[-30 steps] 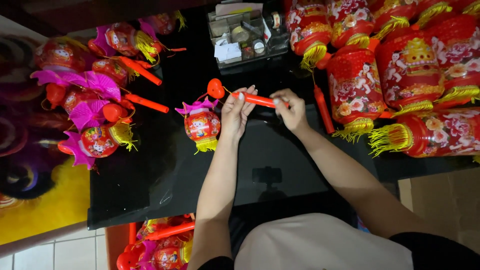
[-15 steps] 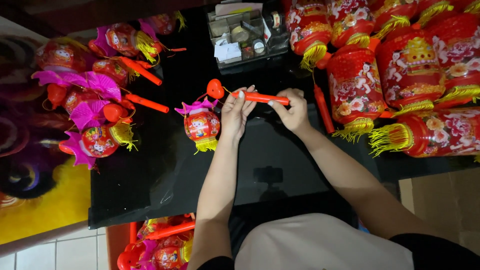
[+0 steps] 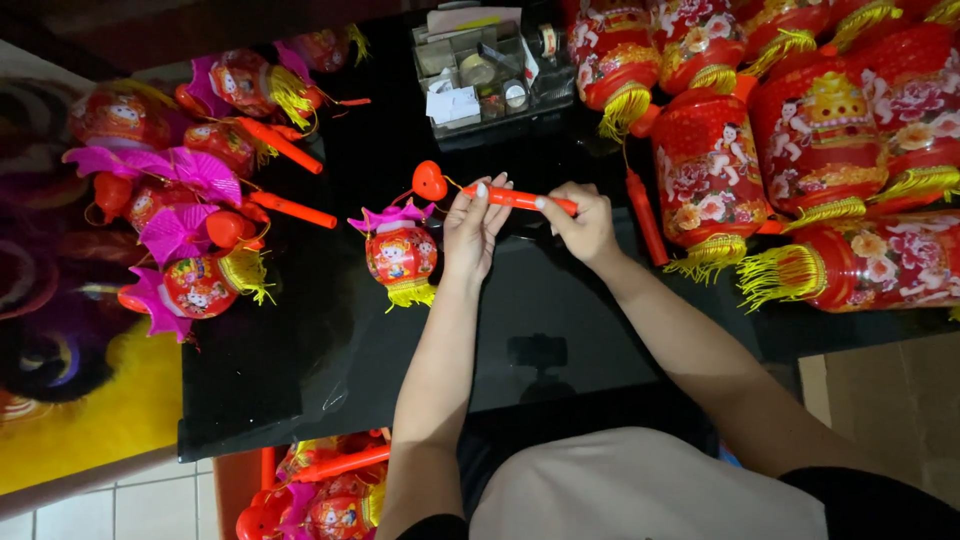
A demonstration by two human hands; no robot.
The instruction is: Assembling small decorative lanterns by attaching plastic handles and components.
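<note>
Holding an orange handle stick (image 3: 520,199) between both hands above the black table (image 3: 300,400), the person keeps it lifted off the glossy surface, which appears to leave its length free for work. Nearest the camera, the forearms rise from the pale shirt toward 12 o'clock and converge. The left hand (image 3: 474,228) pinches the stick near its left portion with fingertips extended upward; the right hand (image 3: 582,222) closes around the right end, so the two hands are a short way apart and both clamped on the same stick. The long axis of the stick runs nearly horizontal, from about 9 o'clock to 3 o'clock, tilted slightly downward toward the right. Its left end points at a red heart-shaped piece (image 3: 430,180), which sits just beyond the left fingertips; whether the heart is joined rigidly to the stick cannot be told. A thin cord appears to run from that end down to a small red lantern (image 3: 400,255) with a pink crown and yellow fringe, lying on the table at 9 o'clock of the left hand, close enough for the cord to remain slack. Farther out, finished small lanterns (image 3: 190,190) are heaped at 10 o'clock, a clear compartment organizer (image 3: 480,65) stands at 12 o'clock, and large red lanterns (image 3: 800,140) with yellow tassels occupy the 2 o'clock zone.
</note>
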